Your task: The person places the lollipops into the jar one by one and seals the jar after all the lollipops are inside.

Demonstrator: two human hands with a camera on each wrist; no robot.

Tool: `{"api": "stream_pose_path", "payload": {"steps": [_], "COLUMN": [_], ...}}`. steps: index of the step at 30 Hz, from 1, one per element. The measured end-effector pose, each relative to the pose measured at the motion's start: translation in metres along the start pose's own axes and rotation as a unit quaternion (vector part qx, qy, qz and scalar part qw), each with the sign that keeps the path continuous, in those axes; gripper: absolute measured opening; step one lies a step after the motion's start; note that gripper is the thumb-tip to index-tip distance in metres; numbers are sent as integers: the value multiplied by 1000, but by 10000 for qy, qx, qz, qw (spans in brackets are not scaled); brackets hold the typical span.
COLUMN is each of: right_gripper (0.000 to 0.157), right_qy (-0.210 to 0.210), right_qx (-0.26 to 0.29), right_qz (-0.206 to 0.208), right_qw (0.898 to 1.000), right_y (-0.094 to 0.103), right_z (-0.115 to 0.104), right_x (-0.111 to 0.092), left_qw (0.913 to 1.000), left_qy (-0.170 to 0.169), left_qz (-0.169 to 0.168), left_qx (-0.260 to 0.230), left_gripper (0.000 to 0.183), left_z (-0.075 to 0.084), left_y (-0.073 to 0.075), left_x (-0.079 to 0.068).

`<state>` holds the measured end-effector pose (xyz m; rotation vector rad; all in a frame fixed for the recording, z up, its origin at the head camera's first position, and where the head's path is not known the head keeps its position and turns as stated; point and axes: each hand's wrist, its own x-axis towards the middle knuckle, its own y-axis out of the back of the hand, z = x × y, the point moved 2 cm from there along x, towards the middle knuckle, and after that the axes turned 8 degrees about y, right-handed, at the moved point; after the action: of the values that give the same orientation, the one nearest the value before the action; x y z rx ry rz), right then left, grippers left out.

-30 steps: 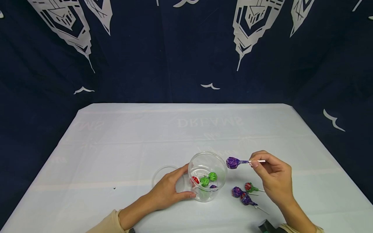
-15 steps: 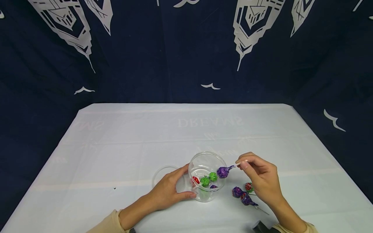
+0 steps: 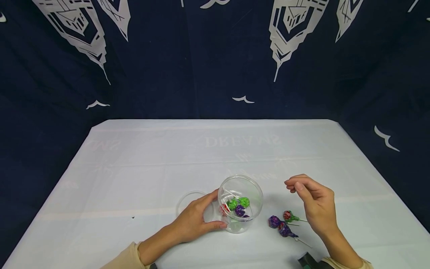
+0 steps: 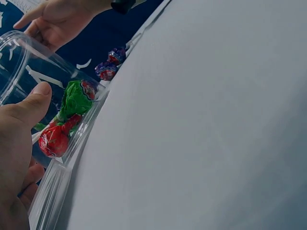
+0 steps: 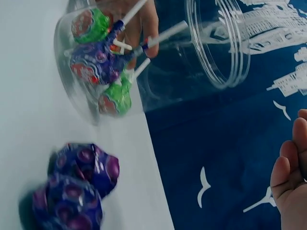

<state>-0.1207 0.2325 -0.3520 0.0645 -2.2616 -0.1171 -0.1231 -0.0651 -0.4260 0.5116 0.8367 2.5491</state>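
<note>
A clear plastic jar (image 3: 253, 196) without a lid on it stands on the table, and my left hand (image 3: 193, 221) grips its left side, thumb in front. Inside lie green lollipops (image 3: 244, 202), a red lollipop (image 4: 53, 141) and purple lollipops (image 5: 91, 66), white sticks pointing towards the mouth. My right hand (image 3: 317, 205) hovers right of the jar, fingers loosely bent and holding nothing. Below it on the table are two purple lollipops (image 3: 285, 230) and a red-and-green lollipop (image 3: 287, 215), close together.
A clear round lid (image 3: 196, 192) lies on the white-covered table (image 3: 141, 149), partly behind my left hand. A small dark speck (image 3: 133, 217) is farther left. Dark blue cloth (image 3: 188, 74) with white printed shapes hangs beyond the table.
My right hand moved left over the jar with a purple lollipop, let it go inside, and drew back to the right. The lollipops inside shifted; my left hand stayed on the jar.
</note>
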Motion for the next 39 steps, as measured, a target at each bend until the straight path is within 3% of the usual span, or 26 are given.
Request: {"api": "stream_pose_path", "payload": {"steps": [5,11,17,23,31,39], "right_gripper": [13,19,31,34,33,35], "right_qy": [-431,-157,38,-450,-779,-763], "right_qx": [-363,245,337,-346,-1470,-1297], "right_qz": [-220,-456,-700,-1004,-1345,-1793], "right_qw": [9982,9985,9970,9933,9769,9722], "right_y": [10,20,31,42,53,65], "right_z": [-1,6,13,11,11,26], "right_x": [-3,-9,-16,-22,-32,-44], "left_qw": [10000,10000,10000,10000,10000,10000], "left_qy": [-31,-6,15,16,37,77], "left_qz": [10,18,24,16,-24,-49], "left_qx": [3,16,4,38,22,-1], "left_gripper": [87,86,86,87,87,87], "left_z": [0,1,1,0,1,1], "left_y": [0,1,0,0,1,1], "left_x": [0,0,0,0,0,0]}}
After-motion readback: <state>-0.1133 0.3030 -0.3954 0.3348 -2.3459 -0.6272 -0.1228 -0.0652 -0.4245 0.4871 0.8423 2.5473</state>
